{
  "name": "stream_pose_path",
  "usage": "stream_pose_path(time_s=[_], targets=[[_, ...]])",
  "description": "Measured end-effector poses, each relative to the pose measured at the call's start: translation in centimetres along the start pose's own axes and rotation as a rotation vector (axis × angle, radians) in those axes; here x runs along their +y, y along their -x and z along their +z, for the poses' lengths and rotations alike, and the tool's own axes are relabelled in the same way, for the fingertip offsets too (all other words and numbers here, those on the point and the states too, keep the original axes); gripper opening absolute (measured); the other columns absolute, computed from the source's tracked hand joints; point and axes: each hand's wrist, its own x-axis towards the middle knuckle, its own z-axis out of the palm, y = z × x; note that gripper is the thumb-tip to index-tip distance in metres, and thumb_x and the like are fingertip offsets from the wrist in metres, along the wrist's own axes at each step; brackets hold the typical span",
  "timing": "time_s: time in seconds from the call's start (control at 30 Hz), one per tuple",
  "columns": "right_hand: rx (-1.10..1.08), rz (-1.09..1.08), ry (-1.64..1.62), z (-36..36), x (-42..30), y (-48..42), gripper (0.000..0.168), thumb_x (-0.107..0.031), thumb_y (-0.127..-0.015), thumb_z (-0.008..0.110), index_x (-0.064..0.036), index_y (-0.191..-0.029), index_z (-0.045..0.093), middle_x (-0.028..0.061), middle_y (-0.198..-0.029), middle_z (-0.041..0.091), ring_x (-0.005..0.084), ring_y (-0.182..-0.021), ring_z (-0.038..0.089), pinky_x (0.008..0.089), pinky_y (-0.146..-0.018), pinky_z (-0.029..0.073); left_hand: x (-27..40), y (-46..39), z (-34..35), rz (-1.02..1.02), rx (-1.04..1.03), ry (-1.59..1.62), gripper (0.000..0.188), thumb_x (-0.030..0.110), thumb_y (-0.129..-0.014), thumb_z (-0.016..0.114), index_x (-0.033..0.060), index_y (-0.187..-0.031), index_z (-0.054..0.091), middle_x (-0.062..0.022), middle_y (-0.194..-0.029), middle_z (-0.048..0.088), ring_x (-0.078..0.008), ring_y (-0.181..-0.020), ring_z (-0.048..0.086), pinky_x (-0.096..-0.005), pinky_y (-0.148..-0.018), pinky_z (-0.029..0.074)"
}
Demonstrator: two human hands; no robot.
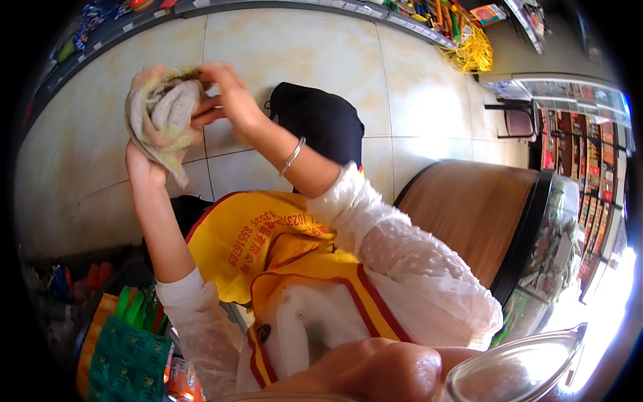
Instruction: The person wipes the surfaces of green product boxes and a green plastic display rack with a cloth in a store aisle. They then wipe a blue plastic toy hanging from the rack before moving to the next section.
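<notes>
A crumpled, light-coloured cloth (168, 110) with yellowish patches hangs in the air above the tiled floor. My left hand (145, 163) supports it from beneath and behind, and the cloth hides most of the palm. From the other side, my right hand (228, 95) has its fingers at the cloth's upper edge, slightly blurred. A silver bangle (292, 157) circles my right wrist. Below my arms spreads a yellow apron (241, 241) with dark red trim and printed writing, worn over a sheer white blouse (427, 261). My dark-trousered leg (316, 120) extends forward.
Low shelving (301, 4) with goods curves along the far side, yellow cord (472, 50) hanging at its right end. A wood-grained counter (467, 211) stands at my right, a chair (517, 120) beyond. Packaged goods (130, 357) and cans (182, 379) sit close at my left.
</notes>
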Motion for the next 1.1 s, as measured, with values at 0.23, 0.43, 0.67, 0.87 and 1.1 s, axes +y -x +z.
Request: stream_pose_path(time_s=[0.23, 0.43, 0.67, 0.87, 1.1], targets=[[-0.613, 0.217, 1.580, -18.9, 34.7, 3.3, 0.027, -0.024, -0.086, 0.050, -0.003, -0.089, 0.067, 0.0195, -0.097, 0.065, 0.0374, -0.088, 0.062, 0.0464, -0.080, 0.048, 2.9, 0.7, 8.7, 0.202, -0.021, -0.029, 0.044, 0.030, -0.097, 0.036, 0.0038, -0.132, 0.043, -0.0134, -0.130, 0.050, -0.0278, -0.118, 0.049, -0.0418, -0.093, 0.047], [-0.459, 0.761, 1.129, -16.1, 31.6, 8.1, 0.026, -0.024, -0.086, 0.052, -0.004, -0.097, 0.066, 0.0176, -0.108, 0.062, 0.0365, -0.096, 0.060, 0.0458, -0.084, 0.047, 4.2, -0.8, 4.3, 0.018, -0.527, 0.400, 0.055, 0.046, -0.092, 0.041, 0.0015, -0.124, 0.047, -0.0171, -0.119, 0.055, -0.0318, -0.106, 0.056, -0.0451, -0.078, 0.053], [-0.230, 0.835, 1.039, -17.9, 26.3, 3.2, 0.028, -0.026, -0.086, 0.053, -0.005, -0.102, 0.062, 0.0169, -0.111, 0.060, 0.0354, -0.099, 0.058, 0.0451, -0.087, 0.046, 4.3, -3.5, 5.1, -0.132, -0.415, 0.483, 0.050, 0.045, -0.093, 0.042, 0.0026, -0.118, 0.051, -0.0149, -0.109, 0.058, -0.0284, -0.096, 0.059, -0.0417, -0.075, 0.053], [-0.196, 0.874, 1.024, -17.7, 22.3, -2.6, 0.030, -0.028, -0.087, 0.053, -0.005, -0.106, 0.059, 0.0163, -0.114, 0.058, 0.0344, -0.102, 0.056, 0.0445, -0.089, 0.045, 9.0, -7.2, 6.1, -0.280, -0.042, 0.533, 0.039, 0.037, -0.096, 0.039, 0.0052, -0.110, 0.056, -0.0115, -0.100, 0.061, -0.0221, -0.088, 0.059, -0.0358, -0.077, 0.050], [-0.220, 0.878, 1.064, -14.6, 19.7, -8.5, 0.034, -0.029, -0.087, 0.054, -0.005, -0.111, 0.055, 0.0156, -0.118, 0.056, 0.0332, -0.106, 0.054, 0.0438, -0.091, 0.044, 12.7, -12.3, 1.3, -0.146, -0.203, 0.559, 0.039, 0.043, -0.093, 0.037, 0.0101, -0.088, 0.057, -0.0082, -0.073, 0.055, -0.0211, -0.060, 0.048, -0.0378, -0.046, 0.035]])
